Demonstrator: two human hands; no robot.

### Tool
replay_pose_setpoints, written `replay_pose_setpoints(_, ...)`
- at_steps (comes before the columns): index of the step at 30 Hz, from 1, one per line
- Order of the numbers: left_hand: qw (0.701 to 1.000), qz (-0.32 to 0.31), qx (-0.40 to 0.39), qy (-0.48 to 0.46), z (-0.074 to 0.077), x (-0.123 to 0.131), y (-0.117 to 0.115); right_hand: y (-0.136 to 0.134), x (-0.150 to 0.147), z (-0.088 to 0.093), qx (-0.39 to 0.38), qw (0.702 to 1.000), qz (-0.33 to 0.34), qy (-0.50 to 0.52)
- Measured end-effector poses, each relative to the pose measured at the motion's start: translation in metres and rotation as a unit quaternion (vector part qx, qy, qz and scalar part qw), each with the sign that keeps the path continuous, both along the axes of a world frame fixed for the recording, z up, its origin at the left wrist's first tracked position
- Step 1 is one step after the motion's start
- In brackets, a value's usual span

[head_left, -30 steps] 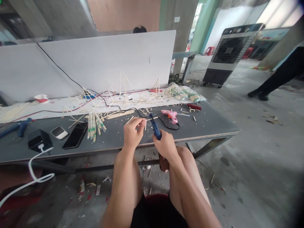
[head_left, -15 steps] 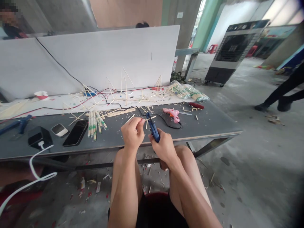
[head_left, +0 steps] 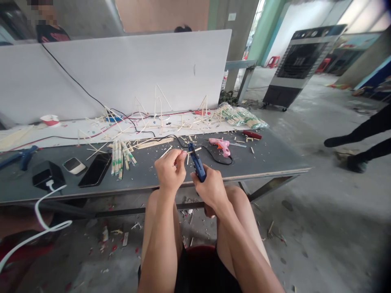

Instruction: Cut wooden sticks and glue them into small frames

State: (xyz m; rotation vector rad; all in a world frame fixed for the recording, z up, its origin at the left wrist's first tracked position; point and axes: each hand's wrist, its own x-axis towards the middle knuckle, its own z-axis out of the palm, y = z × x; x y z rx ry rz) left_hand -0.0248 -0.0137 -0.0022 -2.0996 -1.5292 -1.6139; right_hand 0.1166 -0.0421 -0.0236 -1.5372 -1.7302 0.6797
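Observation:
My left hand (head_left: 171,169) pinches a thin wooden stick (head_left: 195,150) between thumb and finger. In my right hand (head_left: 210,183) are blue-handled pliers or cutters (head_left: 197,162), pointing away from me. Their jaws meet the stick just beyond my left fingertips; whether they are fully closed on it I cannot tell. Beyond them on the grey table (head_left: 262,160) lies a pink glue gun (head_left: 222,146) with a black cord. Left of my hands sit paper-wrapped chopsticks (head_left: 120,158) in a bundle, with loose bare sticks (head_left: 154,143) behind.
Small stick frames (head_left: 160,101) stand before a white panel (head_left: 137,69). Plastic-bagged chopsticks (head_left: 241,116) and a red-handled tool (head_left: 252,134) are at the right. A phone (head_left: 95,170), black charger block (head_left: 49,175) and white cable (head_left: 39,217) lie left. A person's legs (head_left: 366,134) show at far right.
Both my hands, the stick and the cutters keep nearly the same pose. The view has shifted slightly. The person's legs at right have changed stance, and a person behind the panel has moved right.

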Motion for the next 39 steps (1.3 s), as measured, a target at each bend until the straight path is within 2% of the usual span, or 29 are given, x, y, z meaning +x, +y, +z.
replay_pose_setpoints(8, 0.999, -0.008, -0.042, -0.025, 0.002, 0.0, -0.001, 0.004, 0.001, -0.003, 0.03, 1.0, 0.003, 0.002)
replay_pose_setpoints(13, 0.997, -0.017, -0.068, -0.033, 0.005, -0.001, -0.001, 0.002, 0.002, -0.002, 0.023, 1.0, 0.001, -0.007)
replay_pose_setpoints(17, 0.998, -0.008, -0.053, -0.016, 0.003, -0.001, 0.0, 0.002, 0.001, 0.0, 0.001, 1.0, -0.007, -0.016)
replay_pose_setpoints(22, 0.999, -0.029, -0.031, -0.012, -0.005, 0.0, 0.006, 0.004, 0.0, -0.002, -0.018, 1.0, -0.007, -0.023)
replay_pose_setpoints(26, 0.999, -0.002, -0.036, 0.005, -0.011, -0.001, 0.009, 0.005, -0.001, -0.006, -0.011, 1.0, 0.0, -0.014)
replay_pose_setpoints(34, 0.998, 0.004, -0.047, 0.03, -0.006, -0.002, 0.007, 0.004, 0.0, -0.005, -0.021, 1.0, 0.007, -0.014)
replay_pose_setpoints(39, 0.998, 0.0, -0.055, 0.033, -0.008, -0.005, 0.009, 0.005, -0.003, -0.006, -0.027, 0.999, 0.004, -0.027)
